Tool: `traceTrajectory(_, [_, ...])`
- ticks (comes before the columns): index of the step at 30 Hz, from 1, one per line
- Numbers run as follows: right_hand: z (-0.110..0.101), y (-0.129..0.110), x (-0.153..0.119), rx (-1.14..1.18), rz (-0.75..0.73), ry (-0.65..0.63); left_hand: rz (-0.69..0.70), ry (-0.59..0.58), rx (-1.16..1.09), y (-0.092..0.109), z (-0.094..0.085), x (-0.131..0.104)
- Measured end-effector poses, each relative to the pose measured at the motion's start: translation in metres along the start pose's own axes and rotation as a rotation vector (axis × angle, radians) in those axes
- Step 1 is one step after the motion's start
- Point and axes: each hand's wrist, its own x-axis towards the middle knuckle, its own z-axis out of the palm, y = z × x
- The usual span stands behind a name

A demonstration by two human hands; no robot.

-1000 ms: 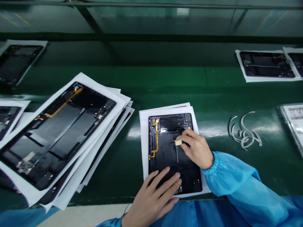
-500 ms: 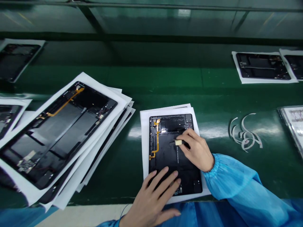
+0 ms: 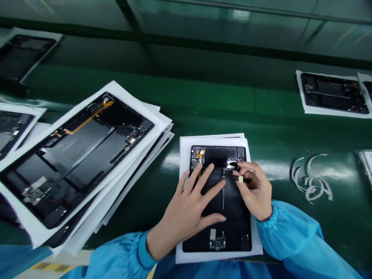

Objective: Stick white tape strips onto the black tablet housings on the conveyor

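A black tablet housing (image 3: 235, 223) lies on white sheets (image 3: 185, 155) in front of me, its inner side up, with a small circuit board (image 3: 217, 243) at its near end. Across its upper left part my left hand (image 3: 192, 201) rests with fingers spread, partly hiding the orange flex cable (image 3: 202, 154). My right hand (image 3: 257, 190) is at the housing's upper right, closed on dark tweezers with a pale yellow band (image 3: 240, 178). The tweezer tips are over the area below the black block at the top; exactly what they touch is too small to tell.
Left of me stands a slanted stack of similar tablet housings (image 3: 84, 151) between white sheets. Curled white strips (image 3: 312, 182) lie on the green table (image 3: 226, 93) to the right. More housings are at the back right (image 3: 334, 93) and back left (image 3: 26, 54).
My left hand has moved up the housing from its near end, uncovering the circuit board. My right hand has shifted toward the right edge with the tweezers. The view has tilted somewhat.
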Motion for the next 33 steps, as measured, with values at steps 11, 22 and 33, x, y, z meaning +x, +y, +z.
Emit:
traceTrajectory(11, [-0.027, -0.005, 0.006, -0.135, -0.009, 0.083, -0.483, 0.275, -0.206, -0.022, 0.002, -0.013])
traceTrajectory(22, [-0.032, 0.016, -0.002, -0.547, -0.105, -0.126, -0.740, 0.262, -0.323, 0.015, 0.005, -0.059])
traceTrajectory(33, [-0.037, 0.004, -0.010, -0.246, -0.097, 0.057, -0.626, 0.447, -0.541, -0.015, -0.097, 0.016])
